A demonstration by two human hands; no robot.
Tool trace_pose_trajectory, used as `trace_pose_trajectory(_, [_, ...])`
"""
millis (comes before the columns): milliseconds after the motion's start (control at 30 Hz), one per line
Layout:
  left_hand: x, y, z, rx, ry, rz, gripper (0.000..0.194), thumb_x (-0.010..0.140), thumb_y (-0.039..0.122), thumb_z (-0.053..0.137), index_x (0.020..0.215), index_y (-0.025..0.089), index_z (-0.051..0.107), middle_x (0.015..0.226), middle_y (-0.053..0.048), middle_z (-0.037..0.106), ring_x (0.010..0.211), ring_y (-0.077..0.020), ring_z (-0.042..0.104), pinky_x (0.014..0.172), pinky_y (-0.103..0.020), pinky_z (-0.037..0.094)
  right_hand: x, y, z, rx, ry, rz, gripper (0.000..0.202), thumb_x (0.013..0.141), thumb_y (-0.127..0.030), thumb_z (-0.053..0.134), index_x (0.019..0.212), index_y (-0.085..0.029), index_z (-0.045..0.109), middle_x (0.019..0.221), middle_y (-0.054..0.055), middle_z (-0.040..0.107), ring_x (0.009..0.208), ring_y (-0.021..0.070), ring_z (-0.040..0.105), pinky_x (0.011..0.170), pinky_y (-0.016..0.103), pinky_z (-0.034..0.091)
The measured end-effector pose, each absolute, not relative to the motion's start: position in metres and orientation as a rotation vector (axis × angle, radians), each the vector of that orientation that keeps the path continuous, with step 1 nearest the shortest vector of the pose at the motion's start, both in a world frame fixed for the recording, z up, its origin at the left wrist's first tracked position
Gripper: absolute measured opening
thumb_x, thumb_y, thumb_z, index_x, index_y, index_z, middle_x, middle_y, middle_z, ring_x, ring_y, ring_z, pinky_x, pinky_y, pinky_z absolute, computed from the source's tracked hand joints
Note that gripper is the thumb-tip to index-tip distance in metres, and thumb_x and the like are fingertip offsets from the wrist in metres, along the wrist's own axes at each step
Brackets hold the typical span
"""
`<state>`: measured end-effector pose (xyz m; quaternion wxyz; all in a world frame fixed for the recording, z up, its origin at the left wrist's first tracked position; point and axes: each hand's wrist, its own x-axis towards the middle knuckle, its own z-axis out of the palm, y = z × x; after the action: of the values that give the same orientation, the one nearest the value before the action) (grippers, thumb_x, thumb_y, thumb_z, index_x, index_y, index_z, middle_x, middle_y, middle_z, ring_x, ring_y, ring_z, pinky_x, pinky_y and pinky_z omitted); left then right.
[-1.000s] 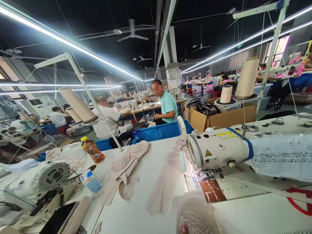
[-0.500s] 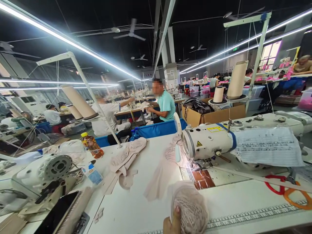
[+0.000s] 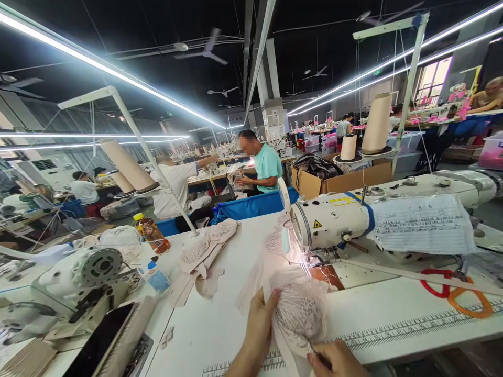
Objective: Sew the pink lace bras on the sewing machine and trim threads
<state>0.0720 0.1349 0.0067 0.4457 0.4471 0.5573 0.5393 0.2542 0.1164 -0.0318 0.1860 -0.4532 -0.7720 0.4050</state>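
A beige lace bra cup point(image 3: 301, 311) with a pale fabric edge lies in front of the sewing machine point(image 3: 330, 222), between my two hands. My left hand point(image 3: 257, 324) is closed on its left edge, thumb on top. At its lower edge my right hand point(image 3: 340, 358) is closed, fingers pinched at the lace. A slim dark thing shows between those fingers; its kind I cannot make out. More beige lace point(image 3: 277, 243) lies by the lit needle area, whose needle is hidden.
Red-handled scissors point(image 3: 436, 283) and an orange handle point(image 3: 469, 303) lie right, by a printed ruler point(image 3: 393, 330). Lace pieces point(image 3: 210, 246), a drink bottle point(image 3: 151, 233) and a small carton point(image 3: 155, 275) are left. Across a blue bin point(image 3: 251, 207) sits a co-worker point(image 3: 267, 165).
My left hand has moved up along the cup's left edge. My right hand has come into view at its lower edge. The cup has turned and shifted slightly.
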Motion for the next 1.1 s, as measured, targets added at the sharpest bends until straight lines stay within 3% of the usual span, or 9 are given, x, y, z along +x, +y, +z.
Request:
trace_pose_trajectory(167, [0.011, 0.183, 0.017, 1.242, 1.607, 1.362, 0.052, 0.086, 0.032, 0.057, 0.133, 0.013, 0.049, 0.106, -0.016, 0.071, 0.094, -0.0293, 0.069, 0.084, -0.047, 0.056, 0.266, 0.124, -0.024, -1.318, -2.207, 0.956, 0.026, 0.091, -0.027, 0.043, 0.068, -0.020, 0.051, 0.064, 0.002, 0.062, 0.063, 0.0178, 0.057, 0.057, 0.024, 0.035])
trace_pose_trajectory(300, [0.003, 0.182, 0.012, 1.523, 1.754, 1.364, 0.048, 0.087, 0.016, 0.047, 0.135, 0.011, 0.045, 0.137, -0.024, 0.052, 0.125, -0.0350, 0.053, 0.107, -0.065, 0.036, 0.278, 0.132, -0.012, -1.522, -2.399, 0.767, 0.027, 0.093, -0.021, 0.044, 0.082, -0.020, 0.069, 0.075, 0.009, 0.071, 0.075, 0.0255, 0.068, 0.060, 0.026, 0.038])
trace_pose_trajectory(433, [0.054, 0.164, -0.001, 2.038, 1.345, 1.018, 0.023, 0.082, 0.020, 0.063, 0.104, 0.023, 0.068, 0.120, -0.007, 0.068, 0.121, -0.0269, 0.058, 0.112, -0.047, 0.040, 0.286, 0.148, 0.040, -1.489, -2.566, 0.838, 0.021, 0.089, -0.019, 0.056, 0.081, -0.022, 0.075, 0.079, 0.008, 0.074, 0.075, 0.0248, 0.070, 0.060, 0.026, 0.038])
trace_pose_trajectory(533, [0.096, 0.162, -0.009, 2.499, 0.951, 0.559, 0.045, 0.087, 0.026, 0.063, 0.131, 0.022, 0.058, 0.139, -0.008, 0.060, 0.134, -0.0270, 0.048, 0.118, -0.045, 0.034, 0.297, 0.170, 0.084, -1.350, -2.707, 0.803, 0.016, 0.075, -0.012, 0.069, 0.078, -0.024, 0.078, 0.079, 0.006, 0.076, 0.075, 0.0241, 0.071, 0.060, 0.026, 0.037])
trace_pose_trajectory(633, [0.120, 0.170, -0.017, 2.667, 1.075, 0.419, 0.054, 0.095, 0.033, 0.053, 0.145, 0.016, 0.042, 0.152, -0.015, 0.044, 0.144, -0.0336, 0.034, 0.120, -0.054, 0.027, 0.308, 0.197, 0.099, -1.398, -2.816, 0.493, 0.020, 0.067, -0.001, 0.072, 0.063, -0.020, 0.074, 0.066, 0.007, 0.072, 0.068, 0.0237, 0.068, 0.061, 0.027, 0.036])
trace_pose_trajectory(733, [0.127, 0.179, -0.023, 2.643, 1.216, 0.450, 0.064, 0.093, 0.033, 0.053, 0.149, 0.009, 0.032, 0.154, -0.020, 0.040, 0.143, -0.0356, 0.034, 0.119, -0.056, 0.028, 0.308, 0.219, 0.078, -1.532, -2.745, 0.273, 0.024, 0.072, 0.005, 0.062, 0.068, -0.017, 0.071, 0.072, 0.011, 0.073, 0.071, 0.0246, 0.067, 0.064, 0.029, 0.036])
trace_pose_trajectory(867, [0.116, 0.182, -0.022, 2.659, 1.167, 0.448, 0.066, 0.086, 0.032, 0.059, 0.140, -0.001, 0.038, 0.145, -0.025, 0.047, 0.138, -0.0361, 0.040, 0.120, -0.054, 0.027, 0.297, 0.236, 0.031, -1.566, -2.542, 0.303, 0.020, 0.089, -0.008, 0.051, 0.096, -0.018, 0.066, 0.101, 0.009, 0.073, 0.089, 0.0218, 0.067, 0.070, 0.026, 0.040])
trace_pose_trajectory(1033, [0.099, 0.176, 0.003, 2.868, 0.970, 0.310, 0.049, 0.098, 0.036, 0.044, 0.145, 0.024, 0.038, 0.152, -0.012, 0.043, 0.139, -0.0373, 0.037, 0.112, -0.060, 0.033, 0.284, 0.247, -0.001, -1.655, -2.191, 0.539, 0.007, 0.089, -0.022, 0.059, 0.082, -0.022, 0.059, 0.085, 0.001, 0.074, 0.075, 0.0172, 0.065, 0.060, 0.023, 0.035])
trace_pose_trajectory(1100, [0.099, 0.175, 0.012, 2.955, 0.963, 0.225, 0.048, 0.099, 0.039, 0.042, 0.145, 0.026, 0.040, 0.151, -0.013, 0.043, 0.134, -0.0399, 0.042, 0.105, -0.062, 0.038, 0.281, 0.249, -0.004, -1.692, -2.133, 0.534, 0.012, 0.090, -0.020, 0.058, 0.078, -0.022, 0.060, 0.080, 0.000, 0.073, 0.072, 0.0171, 0.064, 0.060, 0.024, 0.034])
